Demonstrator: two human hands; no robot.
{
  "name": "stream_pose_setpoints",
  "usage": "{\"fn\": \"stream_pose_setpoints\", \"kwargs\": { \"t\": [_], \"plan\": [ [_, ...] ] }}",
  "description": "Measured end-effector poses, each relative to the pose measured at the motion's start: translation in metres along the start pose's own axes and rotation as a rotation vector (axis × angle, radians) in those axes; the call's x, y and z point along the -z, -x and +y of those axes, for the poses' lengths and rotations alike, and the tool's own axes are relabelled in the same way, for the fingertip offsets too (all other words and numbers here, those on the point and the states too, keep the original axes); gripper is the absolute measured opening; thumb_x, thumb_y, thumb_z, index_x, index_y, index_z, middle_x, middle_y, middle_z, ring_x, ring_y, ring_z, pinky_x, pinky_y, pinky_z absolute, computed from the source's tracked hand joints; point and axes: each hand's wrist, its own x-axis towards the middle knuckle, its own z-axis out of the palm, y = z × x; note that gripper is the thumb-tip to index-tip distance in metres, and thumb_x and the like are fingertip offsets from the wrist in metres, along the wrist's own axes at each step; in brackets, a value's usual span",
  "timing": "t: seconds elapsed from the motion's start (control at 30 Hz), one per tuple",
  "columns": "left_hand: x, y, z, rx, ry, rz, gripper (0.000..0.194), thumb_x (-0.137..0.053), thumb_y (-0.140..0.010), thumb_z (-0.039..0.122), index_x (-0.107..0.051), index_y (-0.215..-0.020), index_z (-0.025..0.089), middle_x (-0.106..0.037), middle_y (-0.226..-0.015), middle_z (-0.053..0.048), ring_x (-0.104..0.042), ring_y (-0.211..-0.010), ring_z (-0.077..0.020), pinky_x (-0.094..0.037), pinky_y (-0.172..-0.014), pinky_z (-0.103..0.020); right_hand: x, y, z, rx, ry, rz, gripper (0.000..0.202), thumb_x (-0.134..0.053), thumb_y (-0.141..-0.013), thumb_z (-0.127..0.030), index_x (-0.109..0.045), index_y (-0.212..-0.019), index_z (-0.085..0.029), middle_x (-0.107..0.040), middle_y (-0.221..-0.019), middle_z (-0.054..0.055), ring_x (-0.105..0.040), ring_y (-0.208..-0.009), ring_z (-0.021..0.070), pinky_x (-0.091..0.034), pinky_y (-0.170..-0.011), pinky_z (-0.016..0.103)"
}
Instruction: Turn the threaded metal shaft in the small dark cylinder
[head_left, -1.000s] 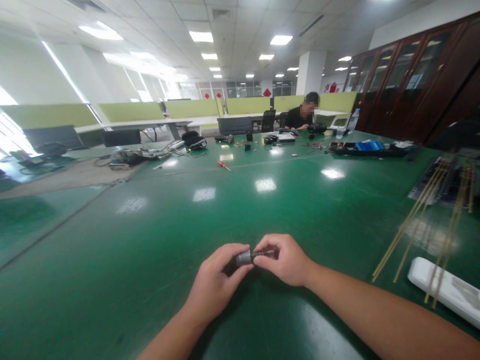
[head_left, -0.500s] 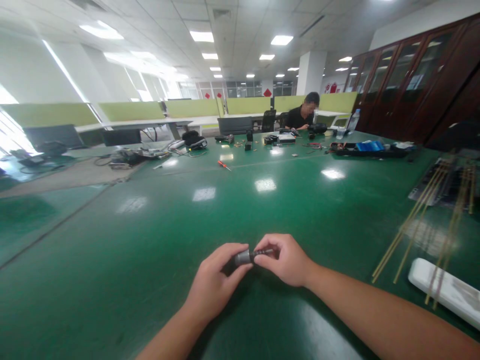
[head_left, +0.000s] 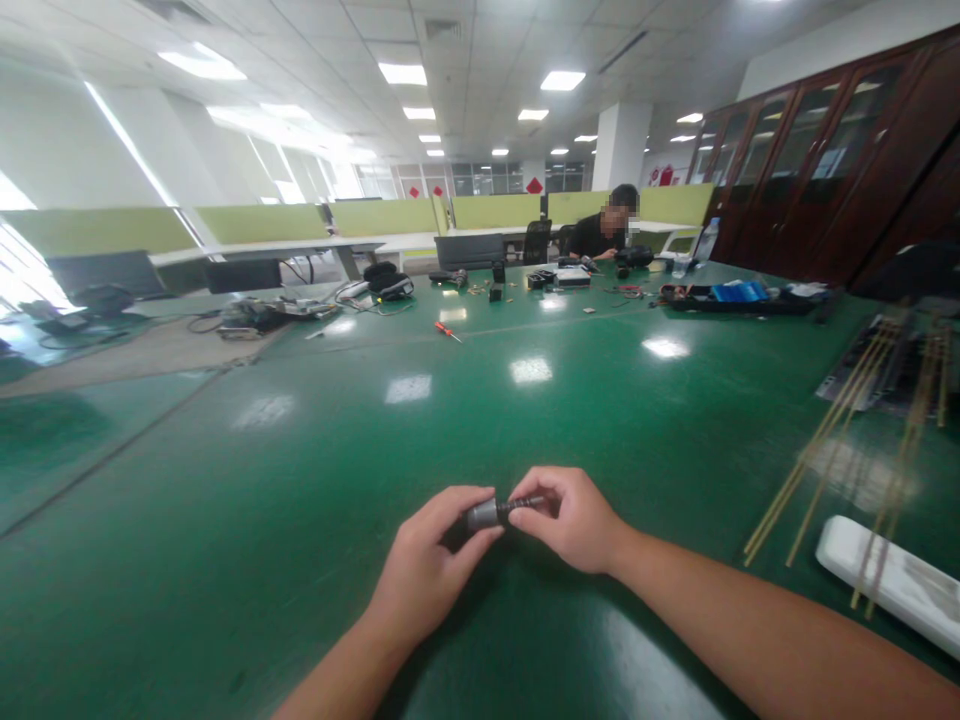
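Sticks (head_left: 862,376) lay toward the desk's (head_left: 337,430) right edge, a screwdriver (head_left: 448,331) farther off; toward the near edge, the left hand (head_left: 431,560), pinching a cylinder (head_left: 483,514), had inched left; the right hand (head_left: 577,520) clasped its spiral shaft (head_left: 523,504).

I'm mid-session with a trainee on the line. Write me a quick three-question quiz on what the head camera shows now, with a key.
1. Multiple choice: which hand grips the smooth, dark-grey cylinder? A) left; B) right; C) neither.
2. True or false: the slim red-handled screwdriver lies on the glossy green tabletop, farther from the person than the cylinder.
3. Fill in the colour: at the right, some of the thin tan sticks pass across a long, round-ended ____ object in the view.

Key: 1. A, the left hand. 2. True. 3. White.
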Motion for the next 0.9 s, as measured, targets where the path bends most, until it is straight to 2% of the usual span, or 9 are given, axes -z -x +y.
{"fn": "stream_pose_setpoints", "kwargs": {
  "t": [0.9],
  "plan": [
    [0.0019, -0.0014, 0.0037, -0.051, -0.005, 0.015, 0.024, -0.067, -0.091, 0.03, -0.066, -0.115, 0.025, -0.069, -0.106, -0.005, -0.066, -0.097, -0.0192, -0.055, -0.088, -0.03, 0.0016, -0.0001, -0.0027, -0.004, -0.015, 0.011, 0.009, -0.07, -0.079, -0.025, -0.068, -0.082, -0.017, -0.057, -0.062, -0.002, -0.045, -0.053, 0.0105, -0.036, -0.053, 0.023]
  ]
}}
